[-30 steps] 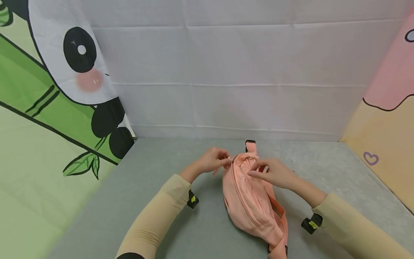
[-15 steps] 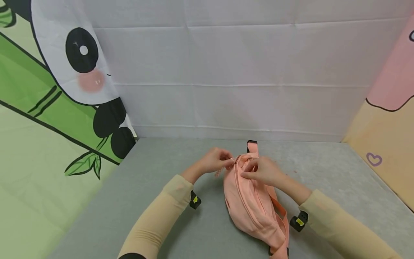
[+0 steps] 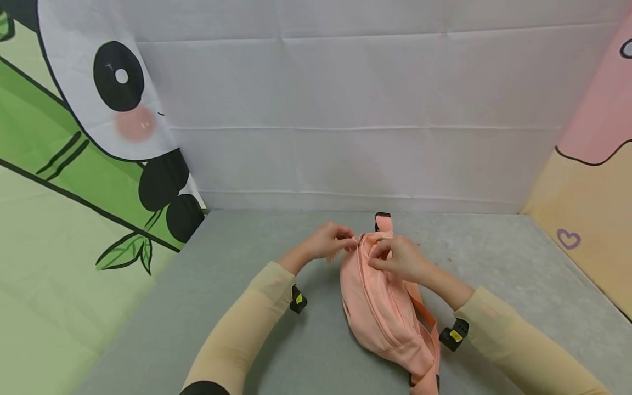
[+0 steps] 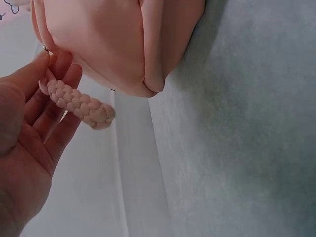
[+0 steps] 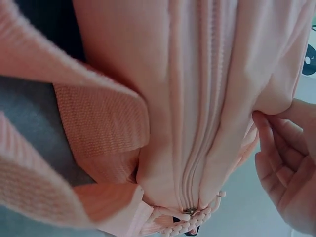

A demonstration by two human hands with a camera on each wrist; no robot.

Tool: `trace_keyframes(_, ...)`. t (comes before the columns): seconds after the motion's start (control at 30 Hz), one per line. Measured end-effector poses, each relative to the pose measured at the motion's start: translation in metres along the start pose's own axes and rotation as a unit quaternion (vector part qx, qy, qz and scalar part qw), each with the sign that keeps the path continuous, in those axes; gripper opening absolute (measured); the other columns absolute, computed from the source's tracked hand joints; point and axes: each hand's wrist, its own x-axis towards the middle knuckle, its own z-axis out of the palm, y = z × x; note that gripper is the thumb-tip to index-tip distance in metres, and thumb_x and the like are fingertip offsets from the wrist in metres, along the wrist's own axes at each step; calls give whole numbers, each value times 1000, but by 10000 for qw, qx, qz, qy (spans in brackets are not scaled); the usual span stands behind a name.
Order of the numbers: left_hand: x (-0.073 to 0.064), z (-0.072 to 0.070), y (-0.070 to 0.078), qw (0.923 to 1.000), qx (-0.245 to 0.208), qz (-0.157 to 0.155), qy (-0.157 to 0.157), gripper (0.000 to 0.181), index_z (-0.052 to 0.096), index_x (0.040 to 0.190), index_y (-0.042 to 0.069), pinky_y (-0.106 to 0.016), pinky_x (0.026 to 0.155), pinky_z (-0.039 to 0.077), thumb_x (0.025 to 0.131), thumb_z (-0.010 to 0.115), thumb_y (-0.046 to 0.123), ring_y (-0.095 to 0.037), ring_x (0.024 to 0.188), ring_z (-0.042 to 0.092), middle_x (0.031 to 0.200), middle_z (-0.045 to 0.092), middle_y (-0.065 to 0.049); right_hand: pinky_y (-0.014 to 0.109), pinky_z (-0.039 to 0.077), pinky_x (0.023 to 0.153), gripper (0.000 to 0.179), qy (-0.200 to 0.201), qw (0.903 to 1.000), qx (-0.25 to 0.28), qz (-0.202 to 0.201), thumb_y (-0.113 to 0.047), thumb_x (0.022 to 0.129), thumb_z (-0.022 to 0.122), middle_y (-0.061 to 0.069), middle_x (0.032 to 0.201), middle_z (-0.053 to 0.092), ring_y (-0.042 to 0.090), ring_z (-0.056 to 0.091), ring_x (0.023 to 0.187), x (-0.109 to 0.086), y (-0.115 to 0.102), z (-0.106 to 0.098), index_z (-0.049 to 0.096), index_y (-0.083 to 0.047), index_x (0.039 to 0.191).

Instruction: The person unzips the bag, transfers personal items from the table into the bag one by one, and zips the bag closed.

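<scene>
A pink waist bag [image 3: 365, 312] lies lengthwise on the grey table, its upper end between the two hands. My left hand [image 3: 327, 242] pinches a zipper pull at that end. In the left wrist view the braided pink cord [image 4: 81, 104] of this pull hangs across the fingers. My right hand [image 3: 402, 260] pinches a fold of the bag's fabric between thumb and index finger, clear in the right wrist view. There a closed zipper [image 5: 210, 89] runs along the bag, with another braided pull [image 5: 185, 226] at its end.
The bag's webbing strap [image 5: 101, 116] loops along its right side. A short strap end with a black buckle [image 3: 382, 215] points to the back. A white cloth backdrop [image 3: 345, 109] rises behind the grey table [image 3: 276, 351], with printed cloths at both sides.
My right hand has moved left and inward onto the bag and now grips its fabric. The left hand stays at the zipper pull, nearly in place.
</scene>
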Motion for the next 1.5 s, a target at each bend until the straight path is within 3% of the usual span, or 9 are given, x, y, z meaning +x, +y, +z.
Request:
trace_keyframes(0.2, 18, 3, -9, 9991, 53, -354, 208, 19, 72, 103, 6, -27, 41, 42, 100, 56, 16, -11, 46, 50, 85, 68, -1, 26, 48, 56, 8, -178, 9991, 34, -373, -9, 90, 69, -8, 80, 66, 15, 57, 61, -3, 0, 0, 72, -13, 84)
trace_keyframes(0.37, 30, 7, -13, 9977, -98, -627, 237, 20, 70, 103, 5, -26, 39, 39, 101, 55, 18, -32, 61, 60, 89, 68, -4, 26, 48, 58, 6, -231, 9965, -129, -791, -12, 90, 70, -11, 81, 64, 8, 55, 63, -6, 0, 3, 72, -15, 85)
trace_keyframes(0.43, 33, 9, -15, 9978, -89, -624, 200, 21, 70, 103, 4, -26, 40, 38, 101, 54, 18, -37, 76, 63, 90, 68, -5, 27, 46, 60, 6, -189, 9948, -190, -982, -12, 90, 71, -11, 80, 62, 5, 52, 62, -9, -2, 4, 72, -15, 85)
trace_keyframes(0.63, 39, 13, -22, 9982, 267, -397, 348, 17, 69, 96, 2, -24, 62, 50, 101, 55, 11, -22, 79, 67, 86, 68, -6, 29, 45, 65, 7, -158, 9902, -143, -1380, -7, 89, 71, -11, 77, 63, 3, 50, 63, -12, -7, 5, 71, -12, 84)
trace_keyframes(0.73, 40, 14, -23, 9978, 333, -398, 407, 16, 69, 94, 2, -25, 70, 52, 100, 56, 9, -17, 76, 66, 85, 67, -6, 26, 46, 58, 9, -220, 9905, 19, -1360, -5, 89, 71, -10, 76, 62, 4, 51, 63, -13, -6, 5, 71, -12, 83)
trace_keyframes(0.93, 41, 18, -21, 9959, 544, -604, 408, 18, 68, 97, 4, -25, 71, 51, 101, 54, 13, -15, 78, 65, 89, 67, -5, 26, 47, 59, 9, -224, 9913, 139, -1288, -5, 89, 70, -10, 76, 63, 5, 53, 65, -13, -3, 6, 71, -12, 83)
trace_keyframes(1.13, 40, 18, -19, 9918, 944, -701, 490, 15, 69, 98, 9, -27, 71, 49, 100, 57, 17, -14, 83, 63, 92, 67, -2, 27, 50, 60, 4, -167, 9946, 519, -881, -6, 89, 71, -4, 82, 68, 7, 57, 67, -12, 0, 7, 75, -7, 88)
trace_keyframes(1.23, 38, 18, -21, 9928, 814, -712, 514, 13, 69, 96, 8, -29, 68, 50, 99, 59, 15, -18, 79, 63, 92, 67, -3, 26, 50, 58, 4, -181, 9966, 460, -657, -11, 89, 72, -6, 82, 68, 7, 57, 65, -10, 0, 10, 75, -9, 88)
trace_keyframes(1.5, 27, 12, -32, 9961, 432, -543, 552, 13, 69, 102, 4, -31, 81, 50, 95, 65, 15, -19, 92, 63, 97, 68, -5, 26, 50, 59, 4, -101, 9980, 390, -482, -13, 88, 73, -9, 79, 66, 6, 57, 65, -14, -5, 11, 76, -12, 85)
